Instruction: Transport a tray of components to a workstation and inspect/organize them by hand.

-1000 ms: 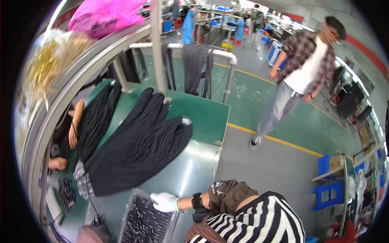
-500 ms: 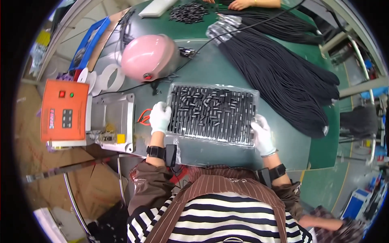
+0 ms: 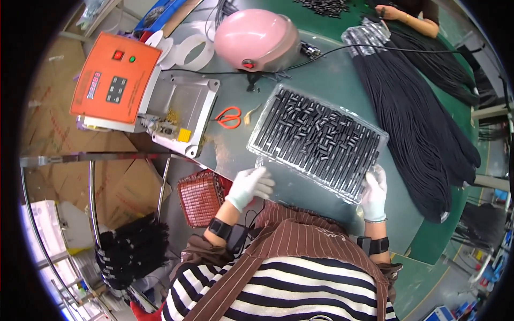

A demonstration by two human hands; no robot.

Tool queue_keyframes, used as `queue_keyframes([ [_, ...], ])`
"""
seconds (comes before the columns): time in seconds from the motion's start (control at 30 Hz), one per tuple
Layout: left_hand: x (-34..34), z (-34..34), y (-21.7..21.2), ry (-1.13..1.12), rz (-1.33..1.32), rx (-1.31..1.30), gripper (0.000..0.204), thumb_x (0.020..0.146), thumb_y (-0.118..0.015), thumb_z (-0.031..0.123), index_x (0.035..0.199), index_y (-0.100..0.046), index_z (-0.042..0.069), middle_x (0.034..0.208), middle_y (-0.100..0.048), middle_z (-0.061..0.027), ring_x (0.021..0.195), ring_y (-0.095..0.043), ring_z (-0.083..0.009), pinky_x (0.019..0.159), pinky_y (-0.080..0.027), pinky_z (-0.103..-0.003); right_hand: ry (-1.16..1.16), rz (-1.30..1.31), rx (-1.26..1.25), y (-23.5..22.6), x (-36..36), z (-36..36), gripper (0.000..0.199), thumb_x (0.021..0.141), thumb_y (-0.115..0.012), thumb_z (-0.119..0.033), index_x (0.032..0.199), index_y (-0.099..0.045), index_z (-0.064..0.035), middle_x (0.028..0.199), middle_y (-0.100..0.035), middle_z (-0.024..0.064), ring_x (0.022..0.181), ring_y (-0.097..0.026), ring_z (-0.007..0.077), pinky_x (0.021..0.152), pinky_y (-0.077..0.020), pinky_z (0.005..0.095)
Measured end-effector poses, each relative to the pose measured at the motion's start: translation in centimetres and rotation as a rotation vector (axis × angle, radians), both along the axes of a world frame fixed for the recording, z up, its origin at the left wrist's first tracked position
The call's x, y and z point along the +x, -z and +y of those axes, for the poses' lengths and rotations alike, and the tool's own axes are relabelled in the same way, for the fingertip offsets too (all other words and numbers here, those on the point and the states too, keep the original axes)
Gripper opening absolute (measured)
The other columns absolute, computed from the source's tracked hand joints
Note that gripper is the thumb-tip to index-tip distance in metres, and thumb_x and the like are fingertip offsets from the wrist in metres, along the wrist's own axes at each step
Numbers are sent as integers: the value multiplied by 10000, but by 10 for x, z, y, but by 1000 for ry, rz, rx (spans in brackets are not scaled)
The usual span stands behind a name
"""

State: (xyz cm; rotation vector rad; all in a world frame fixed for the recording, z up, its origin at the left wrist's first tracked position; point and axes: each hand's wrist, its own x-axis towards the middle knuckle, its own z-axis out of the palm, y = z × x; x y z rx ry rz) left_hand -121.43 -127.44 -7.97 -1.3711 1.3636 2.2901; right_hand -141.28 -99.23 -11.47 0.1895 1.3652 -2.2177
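A clear plastic tray (image 3: pixel 261 148) sits tilted on the green tabletop, filled with small black cylindrical pieces (image 3: pixel 321 136), some in rows and others lying loose across them. My right hand (image 3: pixel 376 193), in a white glove, grips the tray's near right corner. My left hand (image 3: pixel 249 187), gloved likewise, is apart from the tray, below its near left corner. Its fingers are spread with nothing seen in them. A scrap of clear plastic (image 3: pixel 259 162) lies just above the left fingertips. Orange-handled scissors (image 3: pixel 229 117) rest left of the tray.
An orange control box (image 3: pixel 115 80) stands at the left beside a metal machine base (image 3: pixel 182 101). Behind the tray are a pink helmet (image 3: pixel 256 40) and tape rolls (image 3: pixel 194 52). Bundled black cords (image 3: pixel 412 128) lie right. Another person's arm (image 3: pixel 409 20) reaches in at far right.
My left hand has let go of the tray's left side and moved down toward me. The right hand still holds the tray. The view has shifted and turned.
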Motion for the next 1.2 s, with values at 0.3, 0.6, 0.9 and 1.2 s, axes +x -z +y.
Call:
queue_keyframes([
  [0.3,-32,36,23,-12,221,435,456,922,-547,330,1116,-508,-81,1029,-616,-247,837,-657,-305,671,-579,-387,-46,-24,14,-16,5,-7,324,880,-512,-40,1195,-442,-21,1050,-584,94,868,-600,177,775,-526,313],
  [0.6,-24,6,35,-519,285,250,388,893,-585,309,1045,-538,-44,938,-616,-194,804,-640,-303,685,-563,-398,-43,55,34,-2,4,0,321,877,-517,-42,1186,-439,-10,1046,-558,86,850,-591,179,761,-528,315],
  [0.9,-27,-17,54,-662,332,146,219,881,-610,272,942,-575,65,794,-597,-85,663,-593,-203,600,-523,-324,-10,68,57,1,8,-2,326,872,-522,-36,1184,-431,-2,1044,-535,88,863,-582,195,766,-529,326],
  [1.2,-26,-20,42,-701,348,79,176,869,-628,201,943,-587,47,767,-607,-74,606,-595,-188,547,-517,-285,-22,90,57,4,5,0,357,866,-517,-26,1202,-402,14,1064,-530,115,879,-587,220,779,-531,346],
])
